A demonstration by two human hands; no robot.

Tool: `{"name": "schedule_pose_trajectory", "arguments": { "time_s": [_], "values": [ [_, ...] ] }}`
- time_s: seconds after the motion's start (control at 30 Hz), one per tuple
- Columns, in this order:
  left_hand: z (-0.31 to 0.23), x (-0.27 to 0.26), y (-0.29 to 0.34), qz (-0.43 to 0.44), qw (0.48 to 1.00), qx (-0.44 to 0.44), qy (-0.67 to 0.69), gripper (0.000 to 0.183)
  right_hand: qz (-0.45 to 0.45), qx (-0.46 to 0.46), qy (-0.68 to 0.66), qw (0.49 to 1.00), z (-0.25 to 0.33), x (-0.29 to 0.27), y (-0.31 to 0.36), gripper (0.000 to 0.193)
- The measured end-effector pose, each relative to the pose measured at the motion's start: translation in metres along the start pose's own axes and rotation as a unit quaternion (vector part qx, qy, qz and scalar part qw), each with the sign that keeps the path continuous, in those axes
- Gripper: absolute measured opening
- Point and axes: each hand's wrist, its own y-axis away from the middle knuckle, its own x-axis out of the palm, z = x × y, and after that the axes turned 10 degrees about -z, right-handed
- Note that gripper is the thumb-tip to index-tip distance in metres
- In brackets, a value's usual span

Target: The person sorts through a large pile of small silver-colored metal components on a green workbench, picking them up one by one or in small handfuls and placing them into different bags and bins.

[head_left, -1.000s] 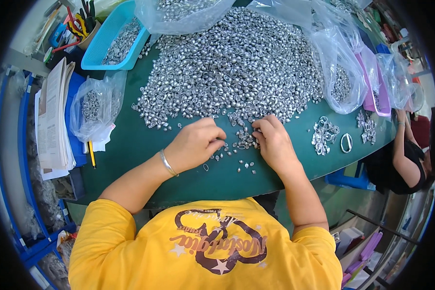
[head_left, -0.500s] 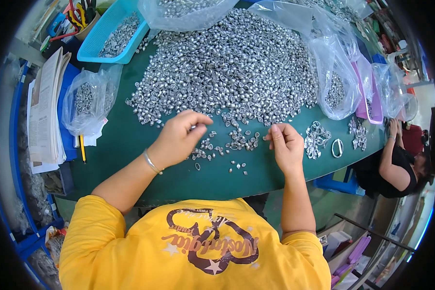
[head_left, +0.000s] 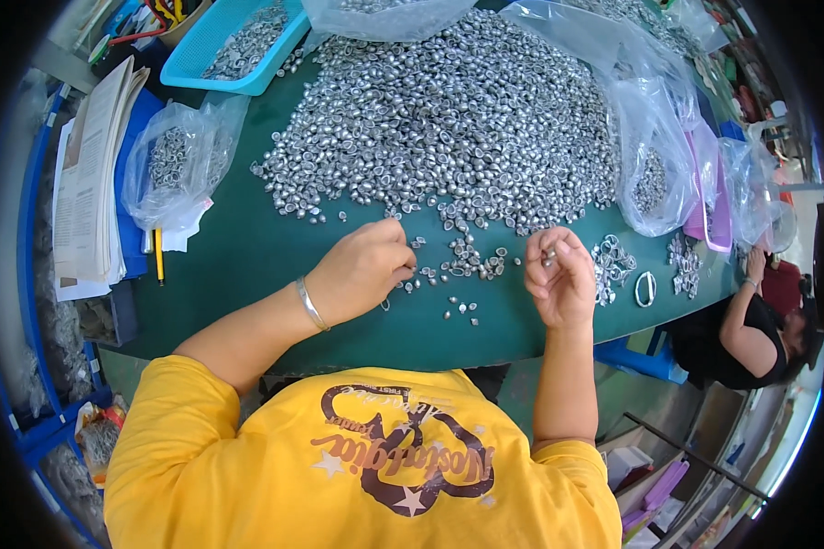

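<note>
A large heap of small, silvery, hollow oval metal pieces (head_left: pixel 449 119) covers the far middle of the green table (head_left: pixel 485 339). My left hand (head_left: pixel 362 270), with a bangle on its wrist, is closed with fingers bent down beside a small loose group of pieces (head_left: pixel 467 261); whatever it may hold is hidden. To the right of that group my right hand (head_left: pixel 560 279) is raised, palm partly turned up. A small rounded metal piece (head_left: pixel 547 257) shows between its thumb and curled fingers. A few single pieces (head_left: pixel 460 308) lie nearer the table's front edge.
A turquoise basket (head_left: pixel 238 87) and a plastic bag of pieces (head_left: pixel 169 169) stand at left, near stacked papers (head_left: pixel 87 183). Rightward are linked metal parts (head_left: pixel 613 265), an oval ring (head_left: pixel 645 289), a clear bag (head_left: pixel 655 178) and a purple tray (head_left: pixel 719 215). Another person (head_left: pixel 751 334) sits far right.
My left hand has turned downward and moved slightly right and nearer the table's front. My right hand has rolled palm up, bringing a metal piece into sight. The whole view has shifted a little.
</note>
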Motion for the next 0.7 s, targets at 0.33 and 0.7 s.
{"name": "schedule_pose_trajectory", "arguments": {
  "time_s": [0.33, 0.7],
  "values": [
    [-0.002, -0.013, -0.009, 0.011, 0.757, -0.379, 0.532, 0.01, -0.038, -0.354, 0.606, 0.712, -0.023, -0.008, -0.006, 0.007],
    [-0.011, 0.04, -0.037, -0.003, 0.998, 0.038, 0.04, 0.004, 0.001, -0.287, 0.656, 0.698, -0.021, 0.005, 0.008, 0.007]
  ]
}}
